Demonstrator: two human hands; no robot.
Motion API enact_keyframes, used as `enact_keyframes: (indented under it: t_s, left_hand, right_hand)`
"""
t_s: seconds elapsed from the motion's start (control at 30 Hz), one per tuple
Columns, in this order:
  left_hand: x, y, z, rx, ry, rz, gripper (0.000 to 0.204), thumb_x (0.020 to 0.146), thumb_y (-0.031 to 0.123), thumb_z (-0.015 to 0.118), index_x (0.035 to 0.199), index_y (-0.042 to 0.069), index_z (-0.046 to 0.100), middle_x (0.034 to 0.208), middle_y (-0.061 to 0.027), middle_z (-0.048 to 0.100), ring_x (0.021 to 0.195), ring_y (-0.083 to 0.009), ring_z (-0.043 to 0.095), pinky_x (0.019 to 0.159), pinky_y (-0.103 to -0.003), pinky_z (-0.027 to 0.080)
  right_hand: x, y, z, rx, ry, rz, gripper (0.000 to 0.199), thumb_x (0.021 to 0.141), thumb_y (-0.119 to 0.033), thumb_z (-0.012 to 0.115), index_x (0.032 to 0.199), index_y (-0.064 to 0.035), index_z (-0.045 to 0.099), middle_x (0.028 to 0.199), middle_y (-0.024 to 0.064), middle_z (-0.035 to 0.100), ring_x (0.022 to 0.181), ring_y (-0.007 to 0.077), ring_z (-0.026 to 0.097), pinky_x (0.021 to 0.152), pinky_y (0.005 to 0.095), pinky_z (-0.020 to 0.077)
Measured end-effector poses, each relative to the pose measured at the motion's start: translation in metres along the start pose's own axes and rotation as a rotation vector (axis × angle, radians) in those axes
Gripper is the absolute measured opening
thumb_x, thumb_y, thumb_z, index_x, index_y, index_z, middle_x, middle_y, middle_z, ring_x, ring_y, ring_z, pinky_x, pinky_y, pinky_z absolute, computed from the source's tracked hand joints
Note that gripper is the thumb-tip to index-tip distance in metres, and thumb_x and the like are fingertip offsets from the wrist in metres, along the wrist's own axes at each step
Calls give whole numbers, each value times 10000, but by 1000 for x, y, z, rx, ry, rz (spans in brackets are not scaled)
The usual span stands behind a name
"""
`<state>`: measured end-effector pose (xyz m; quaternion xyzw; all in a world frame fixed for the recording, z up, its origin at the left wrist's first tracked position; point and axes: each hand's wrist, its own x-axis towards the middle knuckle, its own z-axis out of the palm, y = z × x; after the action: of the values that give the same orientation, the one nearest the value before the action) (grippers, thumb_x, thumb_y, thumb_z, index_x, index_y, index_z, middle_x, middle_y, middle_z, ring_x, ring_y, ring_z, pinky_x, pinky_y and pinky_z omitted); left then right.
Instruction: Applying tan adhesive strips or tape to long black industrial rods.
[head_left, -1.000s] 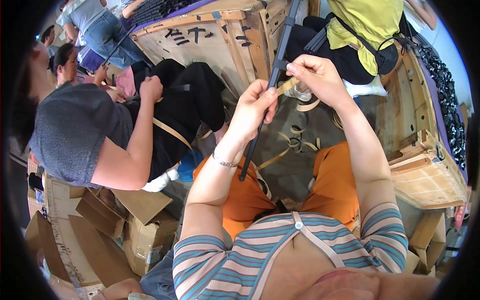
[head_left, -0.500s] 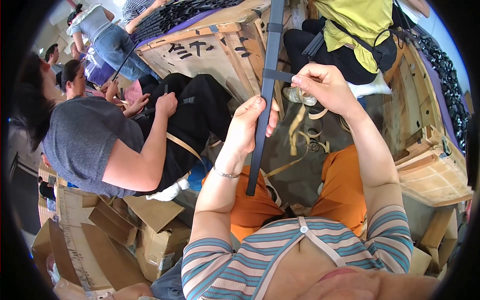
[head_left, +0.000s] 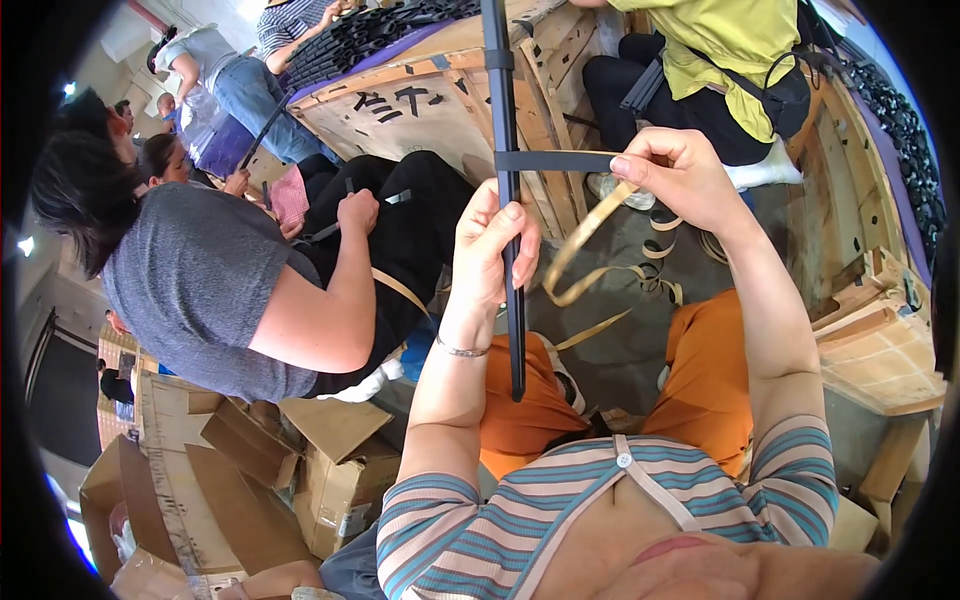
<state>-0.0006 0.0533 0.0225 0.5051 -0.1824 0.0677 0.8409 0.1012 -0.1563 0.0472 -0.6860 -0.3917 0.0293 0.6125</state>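
My left hand [head_left: 495,245] is wrapped round a long, narrow black bar [head_left: 503,110], held nearly upright in front of me; its top runs out of the picture. A darker band circles the bar near the top. Lower down, just above my left fingers, a black adhesive-looking strip [head_left: 560,160] runs from the bar to the right. My right hand [head_left: 680,180] pinches the strip's far end between thumb and fingers and keeps it taut. From that pinch the strip's tan side [head_left: 578,255] hangs in a loop and curls toward the floor.
At my left a co-worker in a grey shirt [head_left: 200,280] sits handling a dark piece. Another in yellow [head_left: 735,60] sits ahead. Wooden crates [head_left: 420,115] bearing black parts stand ahead and right [head_left: 840,200]. Cardboard boxes [head_left: 335,490] lie at lower left.
The bar has turned and come more upright, moving left in the picture. The taut strip between bar and right hand is longer, and its tan tail has swung into a wider loop.
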Motion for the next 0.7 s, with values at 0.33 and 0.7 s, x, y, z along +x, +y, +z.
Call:
enact_keyframes:
  t_s: [0.33, 0.7]
  left_hand:
    - [-1, 2, -3, -19, 11, -3, 348, 892, 287, 502, 961, -54, 506, 609, -121, 542, 375, -129, 429, 330, -217, 334]
    - [5, -4, -7, 69, 86, -15, 352, 887, 257, 503, 1053, -53, 518, 723, -60, 517, 576, -130, 457, 494, -228, 360]
  right_hand:
    - [-2, -2, 5, 33, -11, -40, 246, 830, -186, 636, 656, -28, 562, 531, -76, 423, 480, -7, 338, 411, 179, 249]
    - [-5, -8, 4, -20, 3, -51, 213, 816, -150, 650, 668, -24, 566, 545, -78, 421, 498, -11, 332, 429, 183, 232]
